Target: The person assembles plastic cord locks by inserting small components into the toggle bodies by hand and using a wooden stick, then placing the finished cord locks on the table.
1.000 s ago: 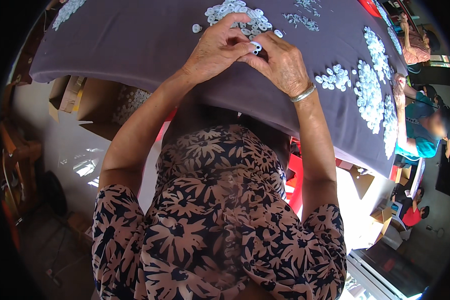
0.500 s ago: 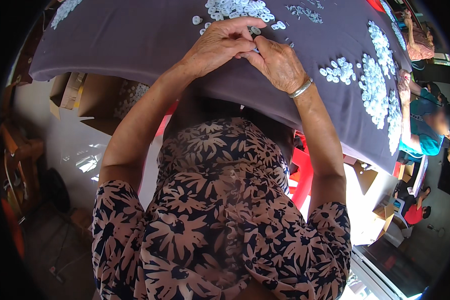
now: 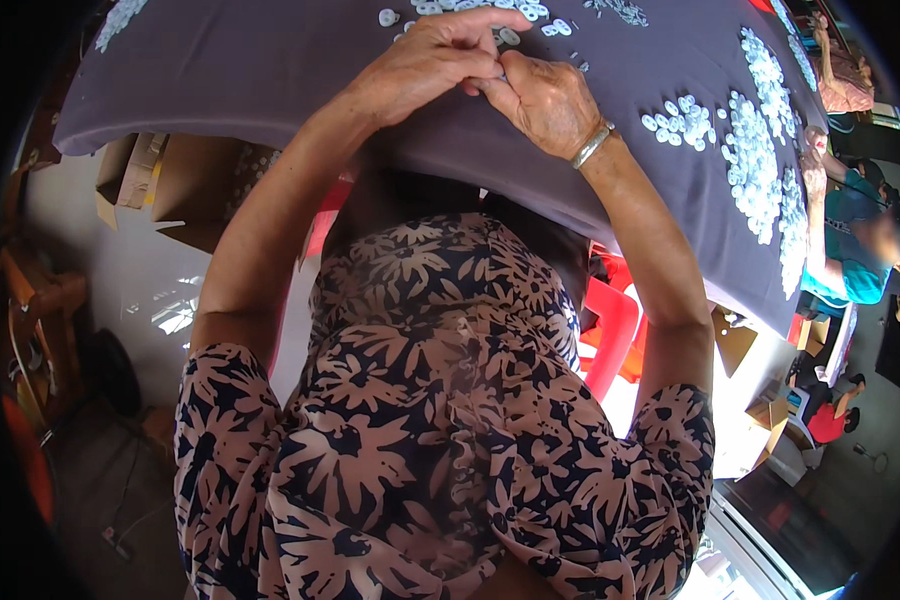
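"What's in that open cardboard box?"

"Small pale pieces, partly hidden. It sits at the left, below the edge of the counter."

"And the small piece being handled, which way does it point?"

"I can't tell; only a pale sliver shows, so its long axis is hidden."

"Where is it, then?"

"Above the counter's near side, between the fingertips of the left grip and the right grip. Both look pinched on it, thumbs and fingers together, the left index finger stretched out rightward."

"Anything close by?"

"A white oval disc just beyond the fingertips, and the white pile behind."
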### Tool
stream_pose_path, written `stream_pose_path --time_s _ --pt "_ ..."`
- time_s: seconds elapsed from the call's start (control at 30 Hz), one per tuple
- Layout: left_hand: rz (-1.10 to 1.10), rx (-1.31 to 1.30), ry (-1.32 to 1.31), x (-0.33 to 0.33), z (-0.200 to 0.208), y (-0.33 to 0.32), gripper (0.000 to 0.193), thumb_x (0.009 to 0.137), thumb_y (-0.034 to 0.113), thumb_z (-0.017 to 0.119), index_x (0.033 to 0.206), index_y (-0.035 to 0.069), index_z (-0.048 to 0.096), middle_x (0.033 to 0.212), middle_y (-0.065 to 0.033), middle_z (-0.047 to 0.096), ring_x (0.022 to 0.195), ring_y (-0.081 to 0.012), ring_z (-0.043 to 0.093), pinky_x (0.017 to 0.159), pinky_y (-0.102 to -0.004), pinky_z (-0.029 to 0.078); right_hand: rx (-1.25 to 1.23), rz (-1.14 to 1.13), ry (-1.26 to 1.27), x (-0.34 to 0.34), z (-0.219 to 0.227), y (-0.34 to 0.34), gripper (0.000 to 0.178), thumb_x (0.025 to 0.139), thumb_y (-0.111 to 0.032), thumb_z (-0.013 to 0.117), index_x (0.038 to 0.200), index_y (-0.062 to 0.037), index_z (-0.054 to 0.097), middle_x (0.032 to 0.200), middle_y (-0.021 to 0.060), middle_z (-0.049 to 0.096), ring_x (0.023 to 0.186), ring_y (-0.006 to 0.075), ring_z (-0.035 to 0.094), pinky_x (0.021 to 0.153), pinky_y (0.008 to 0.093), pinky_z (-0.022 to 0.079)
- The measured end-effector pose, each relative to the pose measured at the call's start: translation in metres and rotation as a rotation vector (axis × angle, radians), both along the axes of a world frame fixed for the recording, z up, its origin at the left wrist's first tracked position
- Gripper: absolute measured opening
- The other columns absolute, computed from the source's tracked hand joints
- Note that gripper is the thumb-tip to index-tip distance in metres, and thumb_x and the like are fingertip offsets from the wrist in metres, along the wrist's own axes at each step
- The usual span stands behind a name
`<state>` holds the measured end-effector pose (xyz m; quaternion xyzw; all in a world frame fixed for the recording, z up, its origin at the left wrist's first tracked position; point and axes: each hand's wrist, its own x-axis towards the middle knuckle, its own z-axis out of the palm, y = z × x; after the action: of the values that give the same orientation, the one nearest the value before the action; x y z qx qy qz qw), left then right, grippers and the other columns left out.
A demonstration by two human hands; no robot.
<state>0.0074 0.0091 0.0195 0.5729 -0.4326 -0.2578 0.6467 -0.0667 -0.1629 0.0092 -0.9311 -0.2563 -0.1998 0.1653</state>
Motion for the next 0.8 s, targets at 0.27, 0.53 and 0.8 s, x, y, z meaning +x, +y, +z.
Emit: stream_pose_path --time_s 0.27,0.53,0.8 --pt "0.076 0.239 0.221 0.002 0.017 0.004 0.049 0.08 0.0 0.056 0.128 0.002 0.046 0.071 0.0013 0.048 0.071 -0.0078 0.049 0.066 -0.0218 0.041 -0.071 0.0 -0.033 0.008 -0.007 0.002 0.028 0.087 -0.027 0.061 0.077 -0.0035 0.051 0.067 0.0138 0.061 0.063 0.0304 0.063 0.054 0.0391 0.051" --pt "0.375 0.135 -0.167 0.027 0.011 0.026 0.043 0.075 -0.005 0.062 0.116 0.003 0.051 0.074 -0.0002 0.053 0.067 -0.0095 0.051 0.061 -0.0229 0.043 0.257 -0.243 -0.105 0.005 0.004 -0.004 0.03 0.082 -0.033 0.068 0.076 -0.006 0.055 0.061 0.0053 0.057 0.052 0.0174 0.055 0.049 0.0299 0.046" --pt "0.854 0.832 -0.614 0.085 -0.005 0.097 0.023 0.084 0.017 0.057 0.105 0.017 0.066 0.083 -0.0026 0.063 0.074 -0.0129 0.06 0.069 -0.0271 0.046 1.107 -0.313 0.174 0.016 0.01 -0.033 0.039 0.093 -0.034 0.054 0.066 -0.0053 0.055 0.051 -0.0015 0.047 0.042 0.0041 0.04 0.036 0.0189 0.03"
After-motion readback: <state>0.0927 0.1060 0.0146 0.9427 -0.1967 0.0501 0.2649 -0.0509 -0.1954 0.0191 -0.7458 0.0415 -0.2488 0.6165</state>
